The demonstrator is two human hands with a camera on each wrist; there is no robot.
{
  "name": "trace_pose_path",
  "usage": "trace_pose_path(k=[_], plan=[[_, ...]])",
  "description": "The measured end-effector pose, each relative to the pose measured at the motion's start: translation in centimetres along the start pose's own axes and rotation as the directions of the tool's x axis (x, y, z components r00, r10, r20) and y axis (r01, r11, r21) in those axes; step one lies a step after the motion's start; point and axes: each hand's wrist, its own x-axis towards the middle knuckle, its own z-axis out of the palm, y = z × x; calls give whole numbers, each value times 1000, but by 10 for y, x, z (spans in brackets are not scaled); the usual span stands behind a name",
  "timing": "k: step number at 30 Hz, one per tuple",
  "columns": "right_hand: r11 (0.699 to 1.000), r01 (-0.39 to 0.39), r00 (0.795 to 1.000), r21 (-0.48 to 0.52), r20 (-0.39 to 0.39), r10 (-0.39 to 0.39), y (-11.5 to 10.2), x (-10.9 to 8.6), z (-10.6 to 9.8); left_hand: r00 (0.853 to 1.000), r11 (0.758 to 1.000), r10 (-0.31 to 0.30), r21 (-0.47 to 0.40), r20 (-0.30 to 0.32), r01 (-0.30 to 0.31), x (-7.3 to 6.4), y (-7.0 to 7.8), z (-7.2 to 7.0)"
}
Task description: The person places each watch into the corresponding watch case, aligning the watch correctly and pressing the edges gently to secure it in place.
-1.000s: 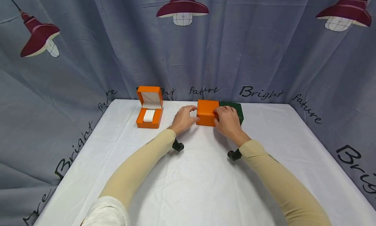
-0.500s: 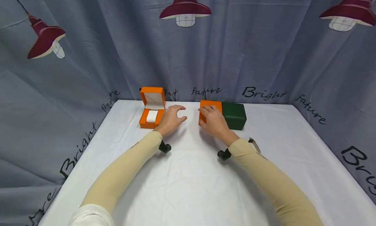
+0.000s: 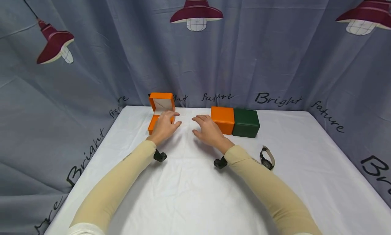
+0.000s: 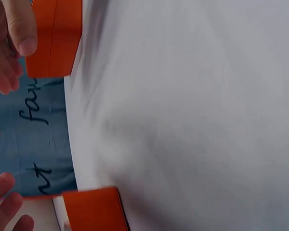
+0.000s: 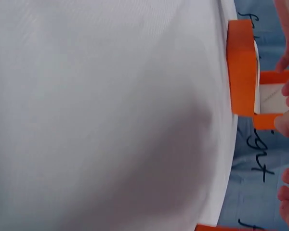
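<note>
In the head view my left hand (image 3: 163, 128) hovers over the front of an open orange watch box (image 3: 162, 98), fingers spread and loosely bent, hiding most of the cushion inside. My right hand (image 3: 209, 131) is above the cloth between that box and a closed orange box (image 3: 224, 124), with nothing in its fingers. The right wrist view shows the open box (image 5: 242, 67) with its raised lid and pale lining beyond the fingers. Against the closed orange box's right side stands a closed green box (image 3: 246, 124).
A wristwatch (image 3: 267, 158) with a dark face and beige strap lies on the white tablecloth (image 3: 189, 194), beside the right forearm. Behind the table's far edge hangs a grey curtain (image 3: 146, 58) printed with lamps and lettering.
Both hands have moved left, away from the closed orange box. The left hand has reached the open box. The wristwatch has come into view from behind the right forearm.
</note>
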Motion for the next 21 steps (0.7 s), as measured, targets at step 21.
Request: trace_pose_path(k=[21], plan=[[987,27,998,156,45,-34,-17,22,34,942,952,-302,-5,-149,305,-7,-66,-41]])
